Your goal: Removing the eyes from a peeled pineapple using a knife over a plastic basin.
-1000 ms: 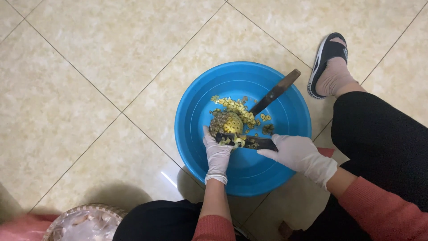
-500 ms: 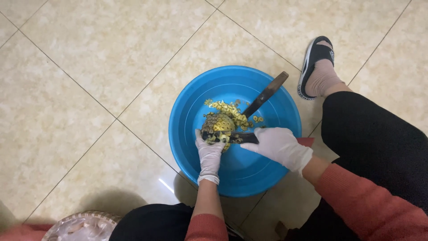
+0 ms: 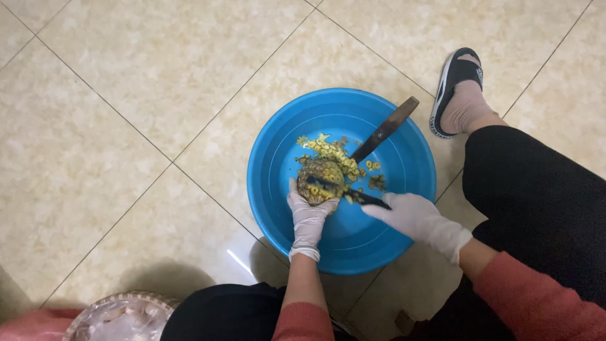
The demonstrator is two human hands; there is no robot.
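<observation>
Pineapple, partly peeled, inside blue basin on tiled floor, among yellow peel scraps. Gripped from below by gloved left hand, fingers closed round fruit. Gloved right hand closed on dark knife, blade lying across pineapple. Second knife with brown handle leaning on basin's far rim. Slippered foot just beside basin.

packages: none in view | labels: none | signs: none | screens: none — the head view shows no such items
</observation>
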